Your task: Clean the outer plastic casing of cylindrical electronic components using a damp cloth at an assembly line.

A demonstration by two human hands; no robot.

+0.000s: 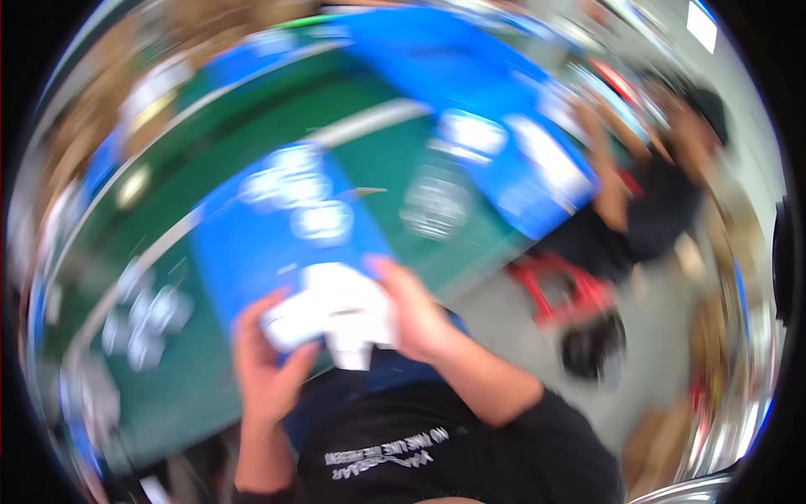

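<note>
White small part (332, 315) sat gripped between our left hand (269, 374) and right hand (416, 315), fingers curled on it, over the green worktop's (369, 160) near edge; blurred, work seemingly midway, blue tray (277, 235) just behind.

Head view, heavily blurred by motion. Lower centre: a white package (332, 315), roughly rectangular, gripped between the left hand (267, 370) and the right hand (413, 315). Centre left: a blue flat sheet or box (277, 244) with pale round patches, lying on the green worktop (168, 370). Upper centre to right: a larger blue box (470, 92) bearing white rectangular labels (474, 133). Centre: a clear bag (437, 202) with pale markings; details cannot be made out.
</note>
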